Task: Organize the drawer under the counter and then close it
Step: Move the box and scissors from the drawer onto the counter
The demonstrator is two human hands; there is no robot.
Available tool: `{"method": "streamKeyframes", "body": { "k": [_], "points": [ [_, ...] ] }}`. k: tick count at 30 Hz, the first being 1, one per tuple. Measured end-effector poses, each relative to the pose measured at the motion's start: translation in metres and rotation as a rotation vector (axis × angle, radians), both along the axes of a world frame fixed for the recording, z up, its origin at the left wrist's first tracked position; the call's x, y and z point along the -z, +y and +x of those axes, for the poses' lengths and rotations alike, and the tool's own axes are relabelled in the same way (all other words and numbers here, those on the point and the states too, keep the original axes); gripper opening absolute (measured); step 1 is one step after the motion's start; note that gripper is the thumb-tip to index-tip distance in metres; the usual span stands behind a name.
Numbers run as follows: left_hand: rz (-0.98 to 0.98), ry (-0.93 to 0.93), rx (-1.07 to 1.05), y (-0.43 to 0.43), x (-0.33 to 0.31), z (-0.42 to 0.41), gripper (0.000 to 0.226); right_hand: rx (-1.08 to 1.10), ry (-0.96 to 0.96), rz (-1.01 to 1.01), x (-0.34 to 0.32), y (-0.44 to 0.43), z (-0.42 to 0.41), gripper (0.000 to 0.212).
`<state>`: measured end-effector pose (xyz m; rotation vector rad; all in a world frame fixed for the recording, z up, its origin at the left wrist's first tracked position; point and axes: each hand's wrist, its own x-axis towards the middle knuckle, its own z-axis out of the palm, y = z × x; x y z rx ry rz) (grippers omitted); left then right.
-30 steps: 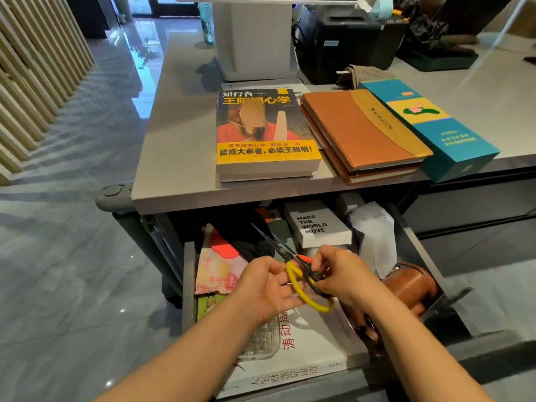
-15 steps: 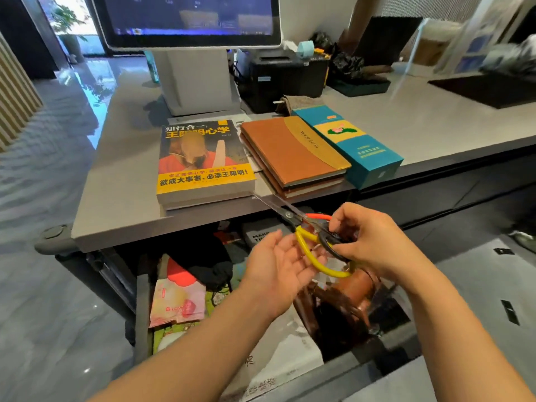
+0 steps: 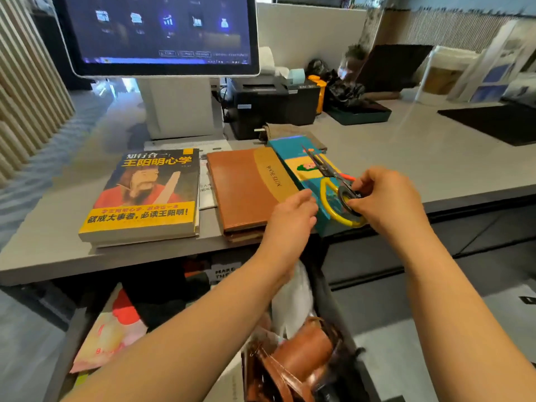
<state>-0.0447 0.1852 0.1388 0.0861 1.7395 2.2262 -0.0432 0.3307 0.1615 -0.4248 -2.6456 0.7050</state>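
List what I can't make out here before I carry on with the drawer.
Head view:
drawer: back hidden under the counter; middle covered by the left forearm; front cut off by the bottom edge.
scissors: dark handle loop partly behind the right hand.
leather bag: blurred.

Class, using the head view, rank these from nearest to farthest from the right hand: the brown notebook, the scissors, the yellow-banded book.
1. Scissors: held in the right hand.
2. Brown notebook: on the counter, to its left.
3. Yellow-banded book: farthest left.
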Motion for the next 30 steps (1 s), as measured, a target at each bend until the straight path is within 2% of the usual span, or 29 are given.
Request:
{"method": "streamKeyframes", "body": {
  "k": [3,7,12,16,19,22,27,30],
  "points": [
    [-0.392,0.275,0.011,0.036,0.006,-0.015,0.041,0.019,-0.032,0.008,0.007,0.03,-0.018,0.015],
    [-0.668,0.501,0.003,0.074,0.008,-0.03,0.041,0.004,-0.069,-0.016,0.015,0.066,-0.037,0.02],
    [-0.923,0.612,0.062,0.108,0.005,-0.044,0.039,0.03,-0.096,-0.036,0.021,0.106,-0.056,0.015],
    [-1.138,0.667,0.117,0.123,0.009,-0.051,0.033,0.099,-0.194,0.01,0.028,0.119,-0.071,0.007],
    [-1.21,0.691,0.109,0.128,0.013,-0.054,0.034,0.072,-0.242,0.0,0.037,0.117,-0.08,0.005],
    [-1.232,0.724,0.107,0.128,0.015,-0.054,0.036,0.039,-0.207,-0.035,0.042,0.117,-0.082,0.017],
    [-1.174,0.771,0.083,0.116,0.018,-0.04,0.037,-0.009,-0.047,-0.1,0.043,0.114,-0.068,0.022],
    [-1.181,0.848,0.099,0.097,0.024,-0.024,0.039,-0.054,0.1,-0.196,0.039,0.096,-0.043,0.017]
  ]
}}
